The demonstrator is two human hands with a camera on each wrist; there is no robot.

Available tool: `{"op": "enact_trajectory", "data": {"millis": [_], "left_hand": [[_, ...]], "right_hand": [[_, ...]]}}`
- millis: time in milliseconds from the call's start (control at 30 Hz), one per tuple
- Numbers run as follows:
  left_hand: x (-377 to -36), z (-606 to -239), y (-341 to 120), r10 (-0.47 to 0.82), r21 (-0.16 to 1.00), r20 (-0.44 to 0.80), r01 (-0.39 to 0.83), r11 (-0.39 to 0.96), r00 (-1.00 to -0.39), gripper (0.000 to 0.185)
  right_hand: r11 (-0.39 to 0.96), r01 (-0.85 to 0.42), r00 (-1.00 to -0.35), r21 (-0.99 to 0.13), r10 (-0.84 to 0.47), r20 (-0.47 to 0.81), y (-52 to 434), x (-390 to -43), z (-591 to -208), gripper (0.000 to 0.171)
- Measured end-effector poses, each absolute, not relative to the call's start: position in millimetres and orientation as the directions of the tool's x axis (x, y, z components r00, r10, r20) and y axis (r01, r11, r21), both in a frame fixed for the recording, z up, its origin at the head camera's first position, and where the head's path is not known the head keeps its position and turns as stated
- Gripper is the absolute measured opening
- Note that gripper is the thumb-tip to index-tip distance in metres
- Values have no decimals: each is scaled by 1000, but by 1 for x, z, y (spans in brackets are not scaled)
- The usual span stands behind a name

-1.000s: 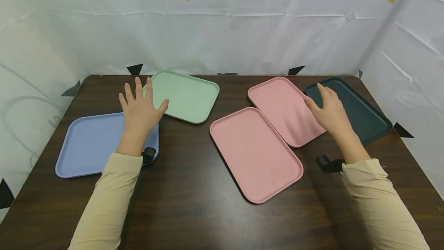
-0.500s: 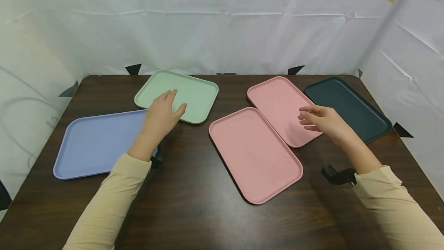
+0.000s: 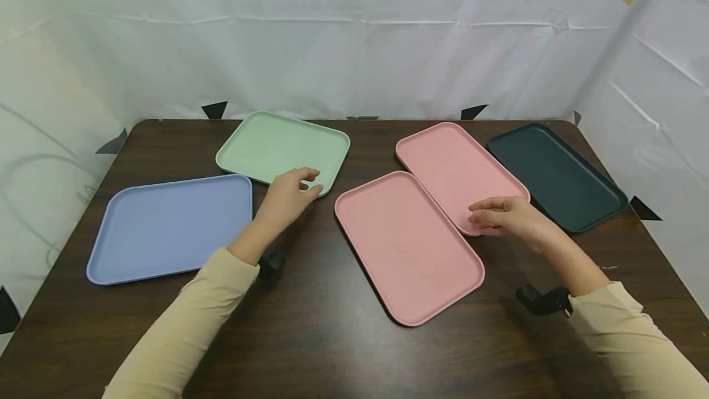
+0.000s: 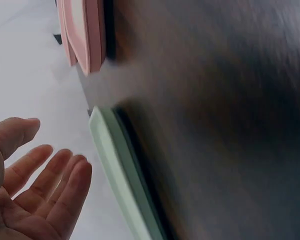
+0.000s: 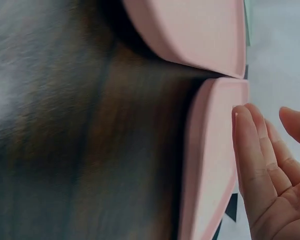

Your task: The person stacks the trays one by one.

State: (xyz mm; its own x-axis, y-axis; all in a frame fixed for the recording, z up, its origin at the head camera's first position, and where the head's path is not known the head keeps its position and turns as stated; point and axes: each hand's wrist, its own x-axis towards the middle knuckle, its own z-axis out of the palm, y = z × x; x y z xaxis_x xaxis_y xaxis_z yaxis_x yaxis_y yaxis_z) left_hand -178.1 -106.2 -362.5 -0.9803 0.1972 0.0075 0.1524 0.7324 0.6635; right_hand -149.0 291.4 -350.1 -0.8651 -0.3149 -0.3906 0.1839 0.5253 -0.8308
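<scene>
Left hand [image 3: 289, 194] slid to green tray [image 3: 282, 151] corner; right hand [image 3: 506, 217] withdrew nearer.

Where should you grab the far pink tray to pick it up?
Probably at its near corner rim, from the right. The far pink tray lies flat, its raised rim overhanging there, with the right hand beside it. The near pink tray crowds its left edge.

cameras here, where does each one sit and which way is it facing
Head: worn high, looks forward and down on the table with five trays; both sleeved arms show.
Left wrist: low beside the left hand, facing the green tray edge-on.
Right wrist: low beside the right hand, facing the far pink tray rim.
Shared: both wrist views see the near pink tray.
</scene>
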Motion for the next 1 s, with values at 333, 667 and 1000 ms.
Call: {"op": "enact_trajectory", "data": {"millis": [333, 667, 1000], "left_hand": [[-177, -377, -93, 274, 736, -56, 146, 661, -960, 35], [-177, -385, -87, 314, 742, -81, 153, 653, -946, 36], [-177, -387, -85, 331, 762, -107, 137, 633, -938, 38]], "right_hand": [[457, 263, -810, -850, -375, -452, 299, -142, -364, 46], [526, 282, -778, -802, -364, -513, 302, -135, -371, 45], [596, 239, -755, -767, -382, -532, 298, -132, -373, 44]]}}
